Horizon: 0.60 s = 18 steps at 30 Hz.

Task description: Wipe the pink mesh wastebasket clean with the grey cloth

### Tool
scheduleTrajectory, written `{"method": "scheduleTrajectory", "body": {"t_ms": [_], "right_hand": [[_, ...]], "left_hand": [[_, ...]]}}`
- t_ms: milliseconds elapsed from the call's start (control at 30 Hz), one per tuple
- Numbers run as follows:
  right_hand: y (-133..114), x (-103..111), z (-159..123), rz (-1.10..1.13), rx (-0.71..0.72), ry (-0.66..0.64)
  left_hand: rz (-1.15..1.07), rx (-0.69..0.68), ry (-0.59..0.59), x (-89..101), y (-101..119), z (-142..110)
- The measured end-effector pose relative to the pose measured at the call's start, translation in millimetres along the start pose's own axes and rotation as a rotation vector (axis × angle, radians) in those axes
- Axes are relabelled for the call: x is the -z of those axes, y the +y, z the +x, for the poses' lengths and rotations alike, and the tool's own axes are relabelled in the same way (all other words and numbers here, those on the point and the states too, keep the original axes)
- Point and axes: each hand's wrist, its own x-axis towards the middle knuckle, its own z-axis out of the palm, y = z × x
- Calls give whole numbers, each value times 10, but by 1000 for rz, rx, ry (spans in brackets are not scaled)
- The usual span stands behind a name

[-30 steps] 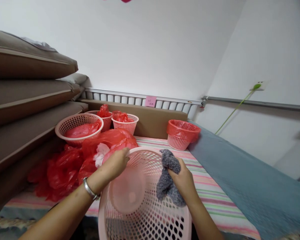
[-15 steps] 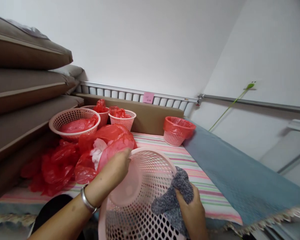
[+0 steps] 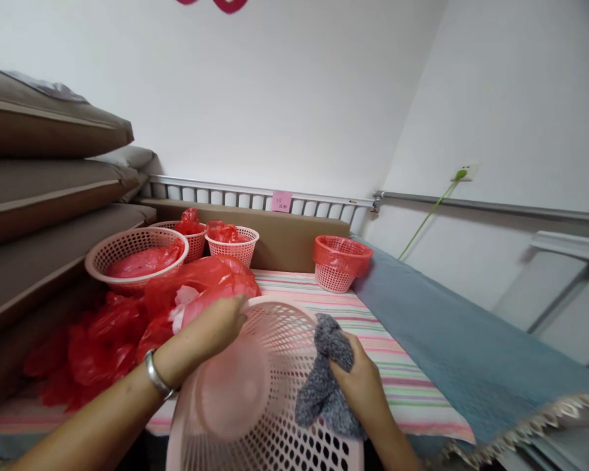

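Right hand [image 3: 366,379] had the grey cloth [image 3: 321,399] bunched in its fingers, thumb across the near side, folds spilling out below and to the left. Cloth sat across the right rim and inner wall of the large pink basket [image 3: 279,399]; couldn't tell how hard it pressed. Basket was tilted, mouth toward the wearer, over the front edge of the striped sheet [image 3: 402,373].

Doing it well, my take: cloth called for a flat spread over rim and lattice, not a wad, with light pressure since the thin wall would likely flex. Loose folds could have snagged in the holes. Left grip needed to stay firm so the basket didn't swing.

Left hand [image 3: 223,327] was closed on the far-left rim, across the mouth from the cloth; fingertips partly hidden. So basket lay between both hands, rim in the left fingers, cloth between right fingers and wall.

Beyond: red plastic bags [image 3: 108,340] heaped at the sheet's left side, red-lined basket [image 3: 334,278] near its back right corner, brown panel [image 3: 294,232] along its back edge.
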Motion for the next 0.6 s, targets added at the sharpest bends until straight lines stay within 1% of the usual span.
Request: {"method": "scheduleTrajectory", "body": {"t_ms": [67, 133, 233, 300, 400, 500, 600], "right_hand": [[-136, -46, 176, -24, 145, -78], [-262, -116, 300, -40, 254, -140], [-393, -216, 373, -46, 316, -175], [-427, -249, 352, -64, 290, -169], [-385, -244, 222, -97, 186, -161], [-245, -214, -42, -87, 24, -148], [-86, -185, -358, -87, -125, -70]], "left_hand": [[35, -41, -57, 28, -25, 97], [58, -62, -104, 18, -61, 184], [80, -60, -151, -38, -129, 248], [90, -40, -154, -78, -181, 233], [99, 5, -129, -112, -266, 144], [84, 37, -108, -117, -338, 26], [55, 31, -87, -109, -364, -64]]}}
